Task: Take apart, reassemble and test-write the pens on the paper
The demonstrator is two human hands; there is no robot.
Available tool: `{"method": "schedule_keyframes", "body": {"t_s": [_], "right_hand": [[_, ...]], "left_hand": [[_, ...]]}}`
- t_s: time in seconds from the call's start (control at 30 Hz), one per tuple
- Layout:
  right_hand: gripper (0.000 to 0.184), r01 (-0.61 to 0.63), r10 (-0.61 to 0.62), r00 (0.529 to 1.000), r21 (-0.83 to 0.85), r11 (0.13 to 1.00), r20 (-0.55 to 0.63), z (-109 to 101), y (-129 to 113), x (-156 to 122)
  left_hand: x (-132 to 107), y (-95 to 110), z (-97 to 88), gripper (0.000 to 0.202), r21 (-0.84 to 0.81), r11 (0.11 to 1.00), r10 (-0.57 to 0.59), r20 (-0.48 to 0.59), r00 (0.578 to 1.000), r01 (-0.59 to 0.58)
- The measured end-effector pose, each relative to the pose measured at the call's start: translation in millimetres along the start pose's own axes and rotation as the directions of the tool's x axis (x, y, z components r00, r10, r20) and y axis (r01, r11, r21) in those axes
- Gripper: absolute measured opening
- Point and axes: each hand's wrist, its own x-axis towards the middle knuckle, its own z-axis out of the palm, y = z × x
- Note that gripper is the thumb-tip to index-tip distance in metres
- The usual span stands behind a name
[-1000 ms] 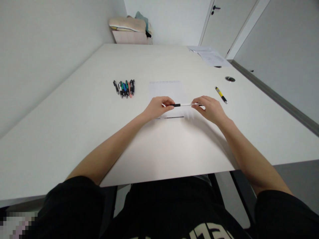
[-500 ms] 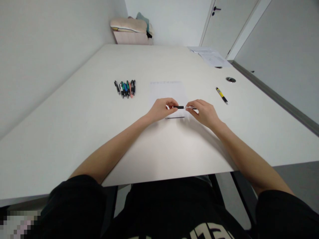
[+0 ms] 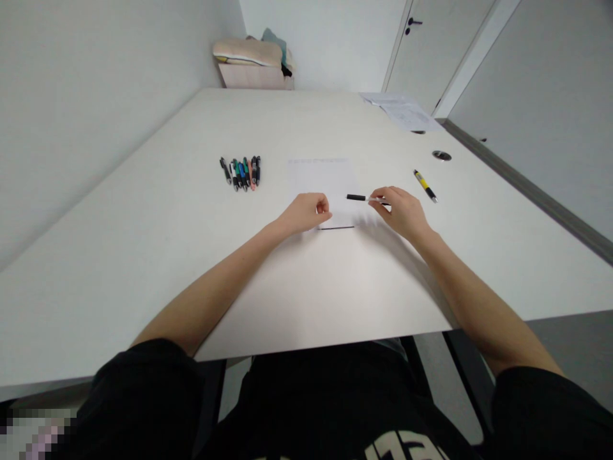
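A pen with a black grip section and a pale, see-through-looking barrel [image 3: 355, 197] is pinched in my right hand [image 3: 401, 209]. Its black end points left, above the white sheet of paper [image 3: 318, 179]. My left hand [image 3: 306, 212] is apart from the pen, over the paper's lower left. Its fingers curl in toward the thumb, and nothing shows between them. Along the lower part of the sheet, between the hands, lies a thin dark rod [image 3: 338, 228], possibly a pen refill.
A row of several pens [image 3: 242, 173] lies on the white table [image 3: 158, 223] to the left. A yellow and black pen [image 3: 424, 185] rests on the right, with a round metal grommet [image 3: 441, 155] beyond it. More printed sheets [image 3: 402, 112] lie at the far right.
My left hand has let go of the pen's black end, moved slightly left and curled its fingers. With the pen, my right hand has shifted right and a little away from me.
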Motion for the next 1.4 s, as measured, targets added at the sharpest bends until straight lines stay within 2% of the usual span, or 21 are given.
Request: {"method": "schedule_keyframes", "body": {"t_s": [0.1,0.17,0.33,0.6,0.77,0.97,1.3,1.4], "right_hand": [[0.017,-0.048,0.048,0.999,-0.011,0.999,0.004,0.3,11.9,-0.6],[0.017,-0.074,0.074,0.997,-0.017,0.997,0.011,0.3,17.1,-0.8],[0.018,-0.105,0.105,0.994,-0.023,0.994,0.015,-0.3,21.6,-0.6],[0.021,-0.087,0.087,0.996,-0.030,0.996,0.021,-0.4,21.2,0.0],[0.020,-0.074,0.074,0.997,-0.024,0.997,0.011,-1.2,20.4,-0.1],[0.020,-0.062,0.062,0.998,-0.027,0.998,-0.001,-2.0,20.0,-0.1],[0.018,-0.053,0.053,0.999,-0.033,0.998,-0.002,-1.7,20.1,-0.7],[0.019,-0.052,0.052,0.999,-0.031,0.998,-0.002,-2.2,20.1,-0.8]], "left_hand": [[-2.9,-2.3,1.5,0.010,0.059,0.998,0.021,0.181,0.983,-0.032],[-4.6,-3.1,2.7,0.012,0.100,0.993,0.032,0.217,0.976,-0.055],[-5.8,-6.3,4.5,0.016,0.151,0.987,0.021,0.241,0.970,-0.059],[-6.2,-8.5,6.5,0.018,0.126,0.992,-0.026,0.306,0.952,-0.013],[-3.5,-11.7,7.0,0.019,0.107,0.992,0.031,0.278,0.960,-0.063],[-3.9,-13.6,5.1,0.016,0.181,0.978,0.061,0.228,0.972,-0.103],[-6.1,-13.4,9.4,0.017,0.206,0.959,0.122,0.313,0.942,-0.192],[-5.1,-13.2,6.3,0.019,0.182,0.960,0.151,0.299,0.942,-0.211]]}}
